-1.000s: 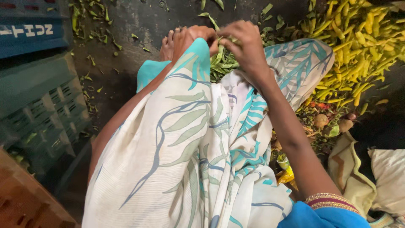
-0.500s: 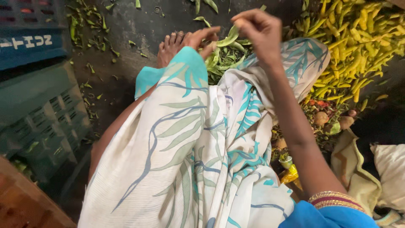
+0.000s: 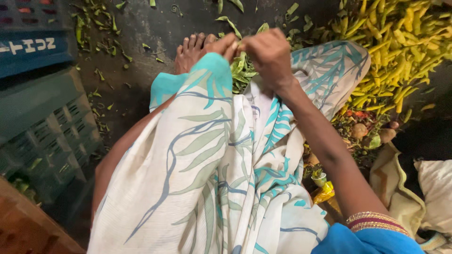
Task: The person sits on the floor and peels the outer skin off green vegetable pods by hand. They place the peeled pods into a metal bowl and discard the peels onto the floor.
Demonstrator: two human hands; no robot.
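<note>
Our fingers (image 3: pixel 235 46) pinch a green pod (image 3: pixel 241 60) between both hands, left hand (image 3: pixel 221 45) meeting right hand (image 3: pixel 267 55) above a small heap of green pods (image 3: pixel 241 75) in our leaf-printed lap cloth (image 3: pixel 212 178); yellow-green chillies (image 3: pixel 395 47) pile on the floor (image 3: pixel 141 33) to the right, beside a blue crate (image 3: pixel 33 42).

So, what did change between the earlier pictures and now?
The right hand, raised half a second ago, came back down to meet the left hand over the green pods. Both pinch something small and green. The yellow pod heap and crates stayed put.
</note>
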